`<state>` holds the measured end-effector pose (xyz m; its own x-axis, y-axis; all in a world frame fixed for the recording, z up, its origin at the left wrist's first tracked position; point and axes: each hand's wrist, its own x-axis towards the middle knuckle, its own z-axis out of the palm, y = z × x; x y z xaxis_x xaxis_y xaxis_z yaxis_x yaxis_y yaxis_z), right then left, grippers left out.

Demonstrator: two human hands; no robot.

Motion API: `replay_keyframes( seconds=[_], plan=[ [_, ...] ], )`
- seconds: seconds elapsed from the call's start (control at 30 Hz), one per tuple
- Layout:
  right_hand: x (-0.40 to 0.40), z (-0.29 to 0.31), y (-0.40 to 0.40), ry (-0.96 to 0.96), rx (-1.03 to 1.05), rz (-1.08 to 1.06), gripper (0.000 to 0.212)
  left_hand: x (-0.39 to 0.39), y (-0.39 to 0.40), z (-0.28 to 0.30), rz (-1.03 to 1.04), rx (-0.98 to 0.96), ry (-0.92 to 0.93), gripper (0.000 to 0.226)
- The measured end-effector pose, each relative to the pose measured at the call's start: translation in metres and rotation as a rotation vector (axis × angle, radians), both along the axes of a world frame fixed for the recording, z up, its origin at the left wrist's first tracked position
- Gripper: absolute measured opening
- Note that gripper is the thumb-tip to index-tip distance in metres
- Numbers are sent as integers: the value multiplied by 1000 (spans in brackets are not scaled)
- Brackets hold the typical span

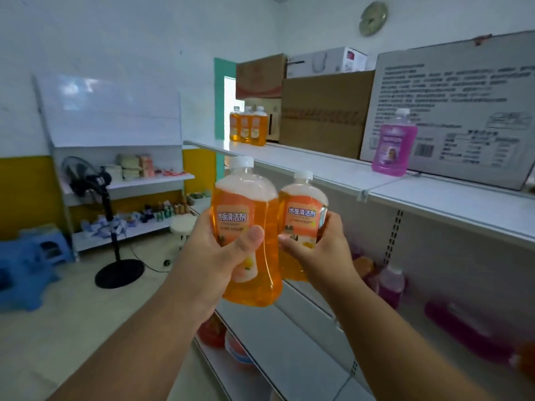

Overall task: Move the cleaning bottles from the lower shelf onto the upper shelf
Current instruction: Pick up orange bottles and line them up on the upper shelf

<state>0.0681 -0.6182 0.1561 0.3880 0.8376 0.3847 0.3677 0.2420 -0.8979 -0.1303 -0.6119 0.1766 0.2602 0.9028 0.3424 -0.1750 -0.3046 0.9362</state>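
Now my left hand [220, 250] grips one orange bottle [246, 235], my right hand [315, 250] another [302, 224], both below the upper shelf [304, 166]; I should lift them clear of its edge, upright

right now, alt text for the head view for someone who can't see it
Two bare hands each hold up an orange cleaning bottle with a white cap, the left hand on the nearer bottle and the right hand on the other bottle, just below the white upper shelf. Three orange bottles and one purple bottle already stand there before cardboard boxes.
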Motion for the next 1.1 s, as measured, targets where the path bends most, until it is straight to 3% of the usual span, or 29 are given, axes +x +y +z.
replay_keyframes(
  seconds=[0.53, 0.63, 0.9, 1.1],
  plan=[
    [-21, 108, 267, 27, 299, 56, 56, -44, 277, 45, 138, 96, 6, 95],
    [-29, 122, 311, 76, 345, 42, 64, -53, 340, 56, 94, 122, 8, 82],
    [-26, 153, 395, 83, 368, -208, 74, -42, 502, 92, -190, 105, -11, 86],
    [2, 171, 429, 74, 342, -336, 91, 14, 575, 122, -437, 114, -14, 59]
  ],
)
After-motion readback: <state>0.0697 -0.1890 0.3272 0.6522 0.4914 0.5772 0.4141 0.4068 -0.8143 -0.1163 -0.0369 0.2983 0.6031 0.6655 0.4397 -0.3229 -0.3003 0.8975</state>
